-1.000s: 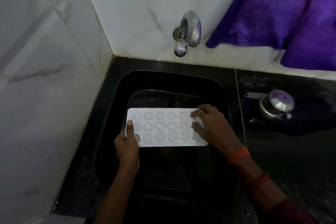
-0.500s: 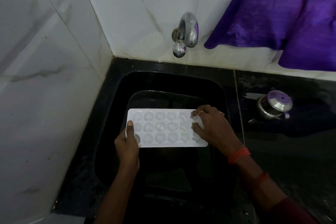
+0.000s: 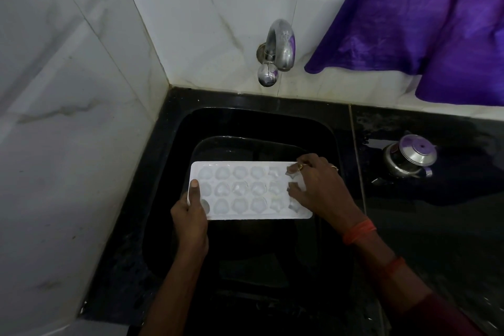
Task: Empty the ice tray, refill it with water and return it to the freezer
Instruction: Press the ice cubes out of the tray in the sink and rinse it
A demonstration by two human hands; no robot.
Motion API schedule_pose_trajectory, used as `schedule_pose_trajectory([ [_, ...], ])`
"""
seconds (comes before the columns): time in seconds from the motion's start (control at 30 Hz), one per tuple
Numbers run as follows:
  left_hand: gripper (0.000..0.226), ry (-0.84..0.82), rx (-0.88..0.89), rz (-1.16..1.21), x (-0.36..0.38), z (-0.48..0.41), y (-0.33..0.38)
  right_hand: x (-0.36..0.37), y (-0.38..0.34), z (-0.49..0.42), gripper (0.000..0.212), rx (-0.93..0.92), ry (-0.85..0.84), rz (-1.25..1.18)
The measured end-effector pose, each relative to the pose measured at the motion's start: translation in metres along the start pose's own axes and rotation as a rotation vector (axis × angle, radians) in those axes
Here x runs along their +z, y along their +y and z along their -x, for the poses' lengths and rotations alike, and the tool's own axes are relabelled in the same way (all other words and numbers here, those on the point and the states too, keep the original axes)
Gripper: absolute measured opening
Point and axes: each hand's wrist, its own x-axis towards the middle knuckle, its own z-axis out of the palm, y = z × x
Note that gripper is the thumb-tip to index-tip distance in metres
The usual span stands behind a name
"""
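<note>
White plastic ice tray (image 3: 245, 191) over black sink (image 3: 170, 185) | left hand (image 3: 191, 215) fingers grip its 9 o'clock end | right hand (image 3: 321, 188) fingers pinch clear ice cube (image 3: 298, 180), 3 o'clock | we judge it light, flexible, slippery: hold ends.

Counter (image 3: 436, 229): black and glossy, surrounding the sink (image 3: 261, 124).
Steel pot (image 3: 409, 157): lidded, sitting on the counter right of the sink.

Tap (image 3: 281, 46) overhangs sink (image 3: 259, 123) rear; steel pot (image 3: 409, 157) right.
</note>
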Motion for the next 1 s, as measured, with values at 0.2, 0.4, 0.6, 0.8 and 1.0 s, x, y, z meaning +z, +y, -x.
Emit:
schedule_pose_trajectory([
  [0.2, 0.038, -0.008, 0.007, -0.001, 0.002, 0.000, 0.003, 0.001, -0.007, 0.000, 0.038, 0.063, -0.018, -0.039],
  [0.4, 0.039, -0.019, 0.001, 0.018, 0.001, 0.001, 0.005, -0.003, -0.006, -0.002, 0.037, 0.078, 0.010, -0.121],
  [0.6, 0.039, -0.016, 0.002, 0.028, -0.001, -0.002, 0.007, -0.004, 0.002, -0.005, 0.037, 0.020, -0.021, -0.105],
  [0.8, 0.038, -0.028, 0.000, 0.035, 0.000, -0.001, 0.008, -0.008, 0.004, -0.009, 0.040, 0.000, -0.090, -0.049],
  [1.0, 0.035, -0.036, 0.000, 0.044, 0.000, -0.003, 0.008, -0.015, -0.001, -0.008, 0.040, -0.008, -0.063, -0.058],
])
